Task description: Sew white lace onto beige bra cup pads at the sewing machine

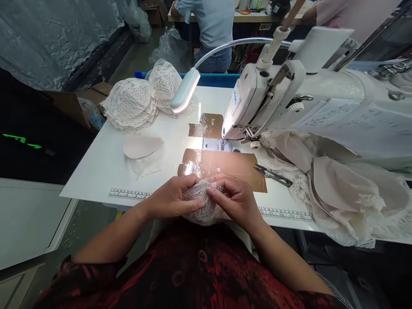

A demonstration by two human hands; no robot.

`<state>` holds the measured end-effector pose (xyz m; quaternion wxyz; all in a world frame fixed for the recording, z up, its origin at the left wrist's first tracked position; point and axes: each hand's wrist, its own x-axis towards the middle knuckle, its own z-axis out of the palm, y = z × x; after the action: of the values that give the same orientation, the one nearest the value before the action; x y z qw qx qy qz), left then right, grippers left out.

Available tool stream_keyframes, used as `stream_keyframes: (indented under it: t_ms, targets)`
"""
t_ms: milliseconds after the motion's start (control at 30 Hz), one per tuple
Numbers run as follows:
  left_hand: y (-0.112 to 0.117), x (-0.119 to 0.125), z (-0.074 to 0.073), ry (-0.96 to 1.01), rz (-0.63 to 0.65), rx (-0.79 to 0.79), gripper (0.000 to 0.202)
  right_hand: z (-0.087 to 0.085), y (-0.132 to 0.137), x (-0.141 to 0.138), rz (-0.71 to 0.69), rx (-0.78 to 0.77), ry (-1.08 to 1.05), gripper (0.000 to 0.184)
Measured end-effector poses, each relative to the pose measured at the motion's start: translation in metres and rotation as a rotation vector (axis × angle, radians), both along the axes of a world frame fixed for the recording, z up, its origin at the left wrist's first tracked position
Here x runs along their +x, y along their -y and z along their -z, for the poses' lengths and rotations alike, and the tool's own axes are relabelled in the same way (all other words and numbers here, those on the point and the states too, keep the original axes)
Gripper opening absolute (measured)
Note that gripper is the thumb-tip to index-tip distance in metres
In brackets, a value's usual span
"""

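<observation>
Between my hands, at the front edge of the sewing table, is a white lace bra cup (202, 208), its rounded side toward me. My left hand (178, 195) grips its left side, thumb on the lace and fingers partly hidden behind. My right hand (236, 197) pinches the upper right edge of the lace between thumb and fingers. Beyond them stands a white sewing machine (247, 101), its needle area over the metal plate (212, 144). Thread snips (273, 175) lie on the table to the right of my right hand.
Two stacks of lace cups, a left one (130, 105) and a right one (164, 86), sit at the back left. A beige cup piece (143, 148) lies nearer. Sewn lace garments (344, 184) heap at the right. A lamp (186, 91) overhangs the table. Another person (212, 25) sits beyond.
</observation>
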<state>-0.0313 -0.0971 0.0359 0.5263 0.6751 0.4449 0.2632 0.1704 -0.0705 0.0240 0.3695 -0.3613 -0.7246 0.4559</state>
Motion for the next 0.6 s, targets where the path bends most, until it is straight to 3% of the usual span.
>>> stream_keyframes:
  t_ms: [367, 600]
  targets:
    - [-0.011, 0.001, 0.001, 0.178, -0.089, -0.132, 0.022, -0.004, -0.005, -0.006, 0.049, -0.052, 0.038, 0.020]
    - [-0.016, 0.006, 0.004, 0.103, -0.106, -0.041, 0.022, 0.002, -0.011, -0.002, 0.080, -0.187, 0.037, 0.016]
